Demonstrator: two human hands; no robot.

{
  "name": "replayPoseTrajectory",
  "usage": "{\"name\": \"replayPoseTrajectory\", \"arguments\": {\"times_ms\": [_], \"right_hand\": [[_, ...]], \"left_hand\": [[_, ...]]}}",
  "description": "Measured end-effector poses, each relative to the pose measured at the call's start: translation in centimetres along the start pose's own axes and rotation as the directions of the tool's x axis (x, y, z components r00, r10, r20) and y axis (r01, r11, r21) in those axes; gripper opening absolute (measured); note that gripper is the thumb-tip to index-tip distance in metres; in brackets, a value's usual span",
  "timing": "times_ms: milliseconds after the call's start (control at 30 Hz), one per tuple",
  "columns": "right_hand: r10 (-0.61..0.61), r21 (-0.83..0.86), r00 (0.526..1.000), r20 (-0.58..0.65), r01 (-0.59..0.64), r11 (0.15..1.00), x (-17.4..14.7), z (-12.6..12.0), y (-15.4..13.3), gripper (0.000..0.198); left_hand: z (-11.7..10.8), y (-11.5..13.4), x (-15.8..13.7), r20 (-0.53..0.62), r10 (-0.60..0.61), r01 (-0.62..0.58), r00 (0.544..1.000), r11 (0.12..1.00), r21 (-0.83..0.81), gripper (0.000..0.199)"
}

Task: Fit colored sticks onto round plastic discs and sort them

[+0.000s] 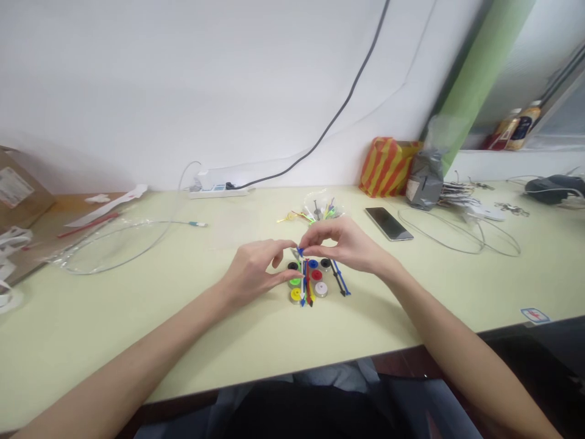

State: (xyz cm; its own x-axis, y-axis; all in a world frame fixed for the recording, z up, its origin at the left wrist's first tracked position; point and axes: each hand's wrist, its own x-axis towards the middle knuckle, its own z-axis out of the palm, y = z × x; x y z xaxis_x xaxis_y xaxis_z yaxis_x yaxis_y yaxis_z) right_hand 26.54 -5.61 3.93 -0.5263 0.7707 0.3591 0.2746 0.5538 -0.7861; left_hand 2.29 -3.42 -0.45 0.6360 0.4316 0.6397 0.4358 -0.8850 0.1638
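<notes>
My right hand [345, 244] has thumb and forefinger pinched on a small blue plastic piece [300, 250]. My left hand [256, 268] is beside it, thumb and forefinger apart, the forefinger tip close to the blue piece; I cannot tell whether it touches. Under the hands lie small round discs: a yellow disc [296, 296], a white disc [321, 289], a red disc [316, 275], a blue disc [313, 264] and several others. Thin arrow-tipped plastic sticks lie among them, including a red stick [308, 286] and a black stick [339, 280]. The left thumb partly covers the discs.
Behind the hands sits a clear bag of coloured pieces [322, 209]. A phone [388, 223] lies to the right, near a striped bag [386, 167] and a grey cable [457, 247]. A power strip [219, 190] stands by the wall; a cardboard box [21, 183] is far left.
</notes>
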Motion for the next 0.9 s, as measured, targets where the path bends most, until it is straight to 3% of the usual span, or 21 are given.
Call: {"name": "replayPoseTrajectory", "arguments": {"times_ms": [100, 233, 400, 500, 900], "right_hand": [[0.072, -0.144, 0.996, 0.051, -0.064, 0.987, -0.6, -2.3, -0.4, 0.019], [0.236, -0.314, 0.962, 0.136, -0.184, 0.931, -1.0, -4.2, -0.1, 0.018], [0.393, -0.392, 0.853, 0.344, -0.250, 0.885, -1.0, -4.0, 0.9, 0.016], [0.409, -0.405, 0.817, 0.407, -0.240, 0.882, -1.0, -3.6, 1.1, 0.016], [0.445, -0.428, 0.787, 0.426, -0.258, 0.866, -0.8, -2.8, 1.4, 0.014]], "left_hand": [[-0.2, 0.3, 0.1, 0.055, -0.071, 0.070, 0.996, 0.997, 0.017, 0.034], [-0.5, 0.4, 0.3, 0.095, -0.139, 0.137, 0.986, 0.990, 0.027, 0.033], [-0.4, 0.3, 0.3, 0.121, -0.143, 0.139, 0.982, 0.990, 0.037, 0.035], [-0.2, 0.3, 0.2, 0.133, -0.144, 0.139, 0.981, 0.989, 0.045, 0.037], [-0.2, 0.2, 0.1, 0.155, -0.163, 0.152, 0.974, 0.985, 0.079, 0.036]]}}
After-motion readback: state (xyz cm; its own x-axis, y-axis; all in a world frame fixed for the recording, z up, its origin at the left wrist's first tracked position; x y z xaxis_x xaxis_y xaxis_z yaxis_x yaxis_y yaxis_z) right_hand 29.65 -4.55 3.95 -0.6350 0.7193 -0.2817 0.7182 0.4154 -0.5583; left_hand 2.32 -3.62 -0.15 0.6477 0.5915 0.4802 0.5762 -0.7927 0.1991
